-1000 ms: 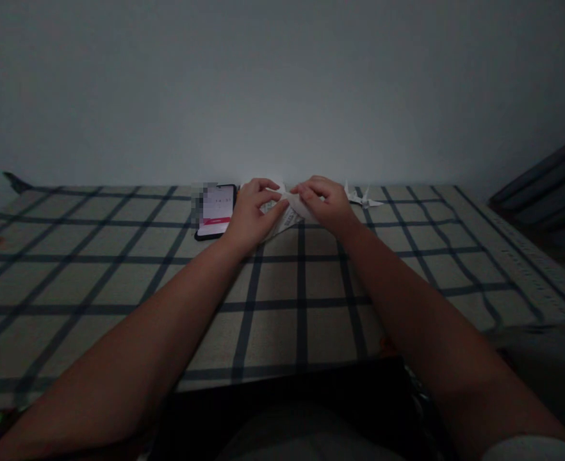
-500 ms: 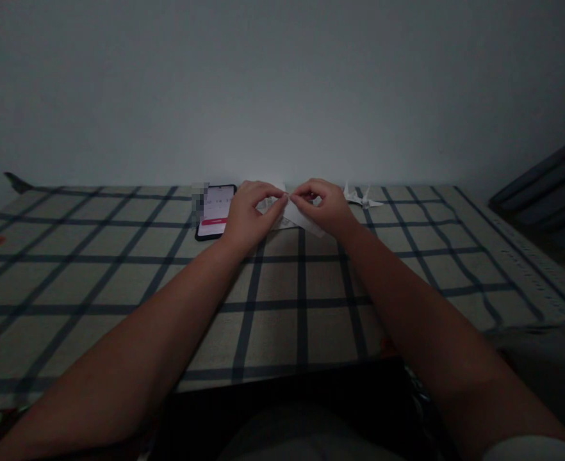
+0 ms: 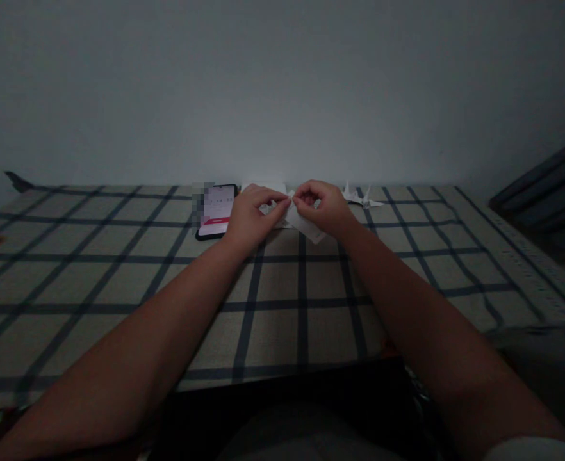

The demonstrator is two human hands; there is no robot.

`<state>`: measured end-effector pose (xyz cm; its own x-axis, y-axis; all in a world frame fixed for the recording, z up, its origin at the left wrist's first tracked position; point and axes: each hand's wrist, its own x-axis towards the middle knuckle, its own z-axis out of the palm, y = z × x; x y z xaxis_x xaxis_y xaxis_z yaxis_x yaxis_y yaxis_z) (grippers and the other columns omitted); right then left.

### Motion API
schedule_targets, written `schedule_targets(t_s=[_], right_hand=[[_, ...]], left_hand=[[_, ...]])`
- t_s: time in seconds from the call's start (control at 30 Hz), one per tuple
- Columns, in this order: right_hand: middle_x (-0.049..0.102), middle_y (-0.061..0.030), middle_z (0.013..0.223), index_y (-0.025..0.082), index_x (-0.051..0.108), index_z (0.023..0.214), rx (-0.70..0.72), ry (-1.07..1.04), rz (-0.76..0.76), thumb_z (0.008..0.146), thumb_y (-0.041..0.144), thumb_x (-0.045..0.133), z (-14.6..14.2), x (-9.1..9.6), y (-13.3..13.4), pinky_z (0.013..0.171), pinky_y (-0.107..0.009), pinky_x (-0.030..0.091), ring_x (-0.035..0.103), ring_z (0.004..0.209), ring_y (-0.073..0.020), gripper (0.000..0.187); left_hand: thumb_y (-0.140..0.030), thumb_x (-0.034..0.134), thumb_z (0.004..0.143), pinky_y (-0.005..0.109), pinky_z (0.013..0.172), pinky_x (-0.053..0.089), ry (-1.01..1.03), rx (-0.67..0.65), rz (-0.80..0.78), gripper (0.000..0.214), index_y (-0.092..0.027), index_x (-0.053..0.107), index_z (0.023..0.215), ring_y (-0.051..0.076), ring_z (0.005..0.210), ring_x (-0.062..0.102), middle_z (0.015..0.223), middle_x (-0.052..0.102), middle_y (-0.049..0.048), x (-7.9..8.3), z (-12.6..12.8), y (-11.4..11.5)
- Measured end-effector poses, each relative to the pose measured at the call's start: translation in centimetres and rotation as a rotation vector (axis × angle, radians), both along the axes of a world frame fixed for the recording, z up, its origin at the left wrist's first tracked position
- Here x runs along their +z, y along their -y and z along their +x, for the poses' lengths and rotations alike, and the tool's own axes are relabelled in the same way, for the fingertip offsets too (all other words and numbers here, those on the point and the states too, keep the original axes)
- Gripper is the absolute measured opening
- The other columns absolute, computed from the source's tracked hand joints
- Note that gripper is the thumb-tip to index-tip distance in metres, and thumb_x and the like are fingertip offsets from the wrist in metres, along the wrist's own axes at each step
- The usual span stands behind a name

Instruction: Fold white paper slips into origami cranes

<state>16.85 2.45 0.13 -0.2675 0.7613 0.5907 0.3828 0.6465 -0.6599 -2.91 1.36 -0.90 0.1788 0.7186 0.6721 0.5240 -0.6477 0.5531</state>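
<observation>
Delicately, white paper is pinched between two hands

Near the far edge of the tabletop, about midway along it, a piece of folded white paper (image 3: 309,225) is held by both hands. At its top, it is gripped by the left hand (image 3: 253,214) in a narrow pinch, thumb and fingertip brought together. By the right hand (image 3: 328,208) it is likewise pinched, with the other fingers curled in; the two sets of fingertips are set just beside each other. The paper's lower corner is angled toward the near edge. Just left of the left hand, a smartphone (image 3: 218,208) with a lit screen is laid close to the far edge, partly covered by a pixelated patch. Beyond the right hand, white origami cranes (image 3: 366,203) are placed by the same edge. The tabletop is covered by a checked tablecloth (image 3: 277,282), bordered at the back by a plain wall (image 3: 282,89).
</observation>
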Motion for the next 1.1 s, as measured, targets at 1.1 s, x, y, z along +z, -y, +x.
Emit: schedule_targets(t_s=[1.1], right_hand=[[0.061,0.0003,0.072,0.021,0.068,0.088,0.067,-0.229,-0.339,0.082,0.061,0.076,0.6,0.9,0.0,0.058,-0.028,0.046,0.056,0.064,-0.0152,0.042]], left_hand=[[-0.079,0.061,0.094,0.025,0.051,0.032,0.570,0.020,-0.009,0.053,-0.027,0.056,0.102,0.011,0.054,0.044,0.068,0.042,-0.0046,-1.6,-0.2,-3.0]])
